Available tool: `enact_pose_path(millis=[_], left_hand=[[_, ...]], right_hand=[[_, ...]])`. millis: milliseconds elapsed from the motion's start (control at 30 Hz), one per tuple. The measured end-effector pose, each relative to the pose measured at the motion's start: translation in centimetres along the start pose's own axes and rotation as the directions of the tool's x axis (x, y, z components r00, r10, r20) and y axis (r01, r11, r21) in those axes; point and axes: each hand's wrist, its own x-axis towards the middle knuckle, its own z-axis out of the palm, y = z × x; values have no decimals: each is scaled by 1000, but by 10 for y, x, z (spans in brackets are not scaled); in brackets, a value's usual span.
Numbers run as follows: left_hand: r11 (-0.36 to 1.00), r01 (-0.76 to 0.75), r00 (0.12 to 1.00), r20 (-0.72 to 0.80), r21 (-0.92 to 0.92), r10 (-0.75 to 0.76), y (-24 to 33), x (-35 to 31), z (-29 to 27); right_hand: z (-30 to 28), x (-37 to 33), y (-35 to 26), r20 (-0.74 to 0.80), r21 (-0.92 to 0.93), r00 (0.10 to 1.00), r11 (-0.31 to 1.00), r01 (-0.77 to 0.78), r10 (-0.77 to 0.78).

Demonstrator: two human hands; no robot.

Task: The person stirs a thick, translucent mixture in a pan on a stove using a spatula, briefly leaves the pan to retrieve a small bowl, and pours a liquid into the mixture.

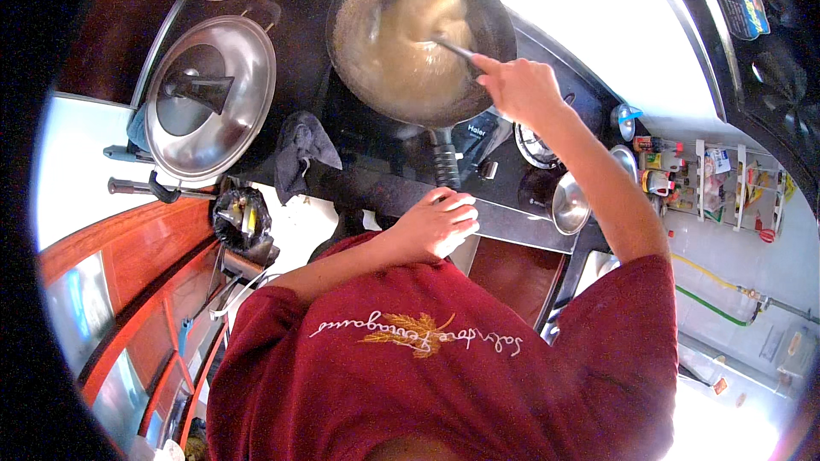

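Note:
A large dark wok (339, 47) sits on the black cooktop, its ribbed handle (445, 158) pointing toward me. Pale yellow-brown, wet-looking food (418, 47) fills its bottom, partly smeared by motion. My right hand (523, 94) is closed round a thin-handled cooking utensil (454, 48) that reaches into the food. The utensil's head is hidden there, so its exact kind does not show. Fingers curled, my left hand (437, 224) grips the end of the wok handle, close to my body.
Left of the wok lie a steel lid (248, 111) with a black knob and a dark grey cloth (301, 154). A lined bin (242, 218) stands below them. At the right are a steel bowl (570, 205), a burner (534, 147) and several seasoning bottles (658, 169).

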Motion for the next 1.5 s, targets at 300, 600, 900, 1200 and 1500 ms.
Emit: enact_pose_path(millis=[300,600,900,1200,1500], left_hand=[[999,27,997,77,-34,-25,1,1,-7],[999,11,995,96,-52,-6,-1,0,-8],[996,-15,993,112,-83,24,-2,2,-10],[991,-10,992,120,-135,27,-7,-2,-10],[993,-32,994,105,-112,44,-8,0,-9]], right_hand=[[-82,-48,83,238,384,971,919,-93,-1],[-52,-5,34,199,452,954,885,114,-225],[-22,-24,45,82,651,990,746,-139,113],[-46,-50,-26,94,545,984,835,74,-148],[-6,-22,15,-85,687,986,725,-48,146]])
